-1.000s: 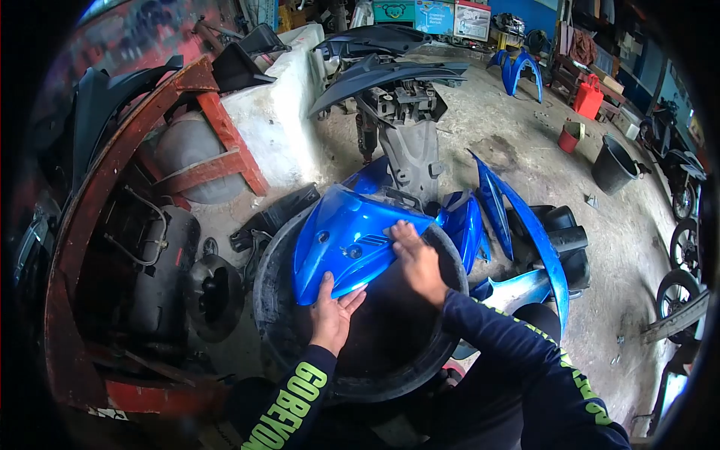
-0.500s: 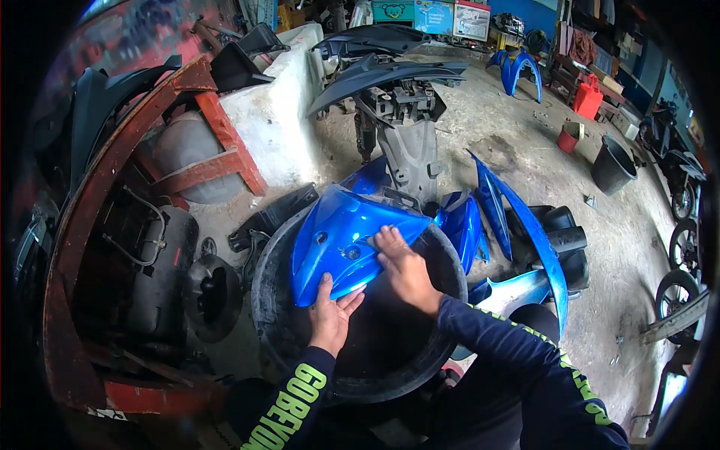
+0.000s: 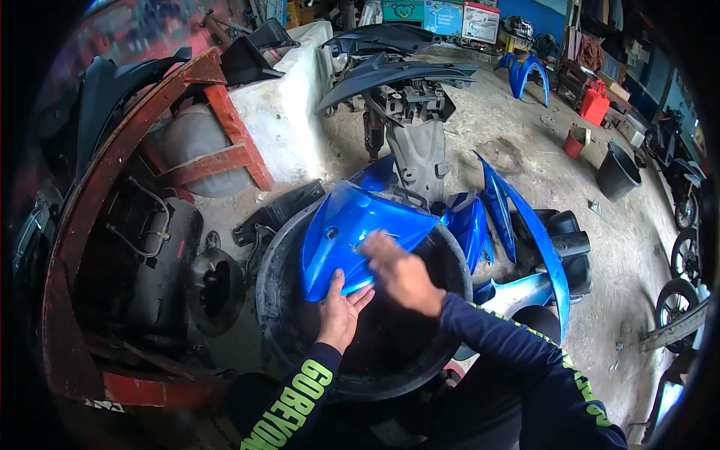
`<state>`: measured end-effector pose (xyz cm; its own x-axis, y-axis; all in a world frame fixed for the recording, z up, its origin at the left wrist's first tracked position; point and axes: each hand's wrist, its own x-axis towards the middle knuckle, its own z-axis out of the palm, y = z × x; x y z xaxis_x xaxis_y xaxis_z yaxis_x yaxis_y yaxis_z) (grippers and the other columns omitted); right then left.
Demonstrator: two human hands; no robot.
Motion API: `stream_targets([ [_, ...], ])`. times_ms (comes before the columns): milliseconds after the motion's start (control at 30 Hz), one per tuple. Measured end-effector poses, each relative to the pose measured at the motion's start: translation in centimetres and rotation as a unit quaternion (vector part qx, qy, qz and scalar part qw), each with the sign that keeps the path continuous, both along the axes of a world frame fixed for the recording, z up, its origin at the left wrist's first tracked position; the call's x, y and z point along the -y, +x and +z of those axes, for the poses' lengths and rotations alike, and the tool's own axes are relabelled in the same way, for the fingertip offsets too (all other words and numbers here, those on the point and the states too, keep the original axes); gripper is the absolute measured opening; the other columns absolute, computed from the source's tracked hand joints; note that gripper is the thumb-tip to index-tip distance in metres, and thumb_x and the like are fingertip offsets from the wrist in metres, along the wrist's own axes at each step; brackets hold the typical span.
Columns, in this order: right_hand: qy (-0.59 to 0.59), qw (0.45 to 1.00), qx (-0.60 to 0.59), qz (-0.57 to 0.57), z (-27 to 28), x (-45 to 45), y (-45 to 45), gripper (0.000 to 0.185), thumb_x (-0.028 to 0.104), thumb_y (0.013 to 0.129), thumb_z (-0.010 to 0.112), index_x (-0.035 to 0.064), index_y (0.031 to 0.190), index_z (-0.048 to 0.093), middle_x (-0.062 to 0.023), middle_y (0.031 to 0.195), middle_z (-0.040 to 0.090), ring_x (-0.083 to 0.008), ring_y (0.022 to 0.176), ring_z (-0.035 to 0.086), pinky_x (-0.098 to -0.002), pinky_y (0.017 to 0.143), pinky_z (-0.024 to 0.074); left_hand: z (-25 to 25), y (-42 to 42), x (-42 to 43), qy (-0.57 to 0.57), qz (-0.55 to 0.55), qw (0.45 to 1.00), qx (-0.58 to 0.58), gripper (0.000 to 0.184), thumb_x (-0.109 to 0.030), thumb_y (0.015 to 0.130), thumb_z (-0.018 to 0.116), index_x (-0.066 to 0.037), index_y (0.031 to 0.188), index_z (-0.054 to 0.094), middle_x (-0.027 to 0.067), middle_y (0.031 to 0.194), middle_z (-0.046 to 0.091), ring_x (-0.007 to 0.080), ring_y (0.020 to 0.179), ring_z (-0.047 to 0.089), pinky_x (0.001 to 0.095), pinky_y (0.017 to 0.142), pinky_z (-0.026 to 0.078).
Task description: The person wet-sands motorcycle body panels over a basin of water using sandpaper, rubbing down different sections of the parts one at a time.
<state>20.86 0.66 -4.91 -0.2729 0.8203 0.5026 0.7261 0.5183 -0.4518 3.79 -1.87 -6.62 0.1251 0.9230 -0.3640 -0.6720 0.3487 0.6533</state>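
Note:
A glossy blue motorcycle fairing panel with a round hole is tilted over a large black tub. My left hand grips its lower edge, thumb on the painted face and fingers underneath. Over the panel's right half is my right hand, its fingers smeared by motion. It covers part of the surface, and whether anything lies under the fingers is hidden.
More blue panels lie right of the tub, beside a long curved blue strip. A stripped motorcycle frame stands beyond. On the left are a rusty red frame and a dark cylindrical tank. A black bucket stands farther right.
My right hand has slid a little down and left across the panel and is now blurred, covering more of its lower middle. My left hand keeps its grip, the panel turned slightly.

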Motion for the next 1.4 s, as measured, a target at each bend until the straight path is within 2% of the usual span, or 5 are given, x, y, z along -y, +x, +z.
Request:
stream_targets([
  [867,-0.127,0.991,-0.029,-0.043,3.3,-1.0,0.5,0.031,0.014,0.094,0.057,0.0051,0.124,0.064,-0.0177,0.127,0.063,-0.0342,0.12,0.059,-0.04,0.095,0.0527,1.1,0.3,0.9,0.02,-0.001,1.0,0.005,0.05,-0.031,0.097,0.063,-0.006,0.136,0.044,0.015,0.127,0.059,0.0355,0.115,0.062,0.0471,0.095,0.052],
  [933,0.118,0.983,0.046,-0.133,1.8,-4.5,2.0,0.027,0.012,0.093,0.056,0.0043,0.119,0.063,-0.0181,0.119,0.065,-0.0368,0.11,0.063,-0.0417,0.087,0.0554,1.5,0.5,0.9,0.033,-0.02,0.999,0.009,0.046,-0.029,0.097,0.064,-0.006,0.133,0.048,0.0135,0.124,0.06,0.034,0.113,0.063,0.0481,0.097,0.052],
  [1000,-0.085,0.994,-0.015,-0.06,2.0,-2.2,0.9,0.03,0.013,0.095,0.056,0.0049,0.123,0.063,-0.0192,0.127,0.062,-0.0353,0.119,0.059,-0.0403,0.096,0.0515,1.3,0.7,0.6,0.039,-0.018,0.999,0.014,0.045,-0.028,0.097,0.064,-0.006,0.133,0.048,0.0136,0.124,0.06,0.0335,0.113,0.063,0.0482,0.097,0.052],
  [1067,0.081,0.995,0.04,0.051,0.6,-0.1,-0.6,0.033,0.015,0.095,0.056,0.0069,0.126,0.063,-0.0174,0.131,0.061,-0.034,0.122,0.058,-0.0398,0.098,0.0506,0.5,0.3,0.6,0.017,-0.007,0.999,0.039,0.046,-0.028,0.096,0.064,-0.006,0.133,0.047,0.0146,0.127,0.059,0.0345,0.115,0.063,0.0471,0.095,0.052],
  [1400,-0.088,0.992,-0.031,-0.09,-0.1,-1.6,1.4,0.038,0.019,0.098,0.053,0.0106,0.135,0.058,-0.0165,0.142,0.053,-0.0327,0.135,0.046,-0.0412,0.106,0.045,0.7,-0.4,0.6,-0.003,-0.015,0.999,0.047,0.054,-0.033,0.097,0.062,-0.004,0.138,0.043,0.0163,0.133,0.055,0.0378,0.121,0.059,0.0474,0.099,0.051],
])
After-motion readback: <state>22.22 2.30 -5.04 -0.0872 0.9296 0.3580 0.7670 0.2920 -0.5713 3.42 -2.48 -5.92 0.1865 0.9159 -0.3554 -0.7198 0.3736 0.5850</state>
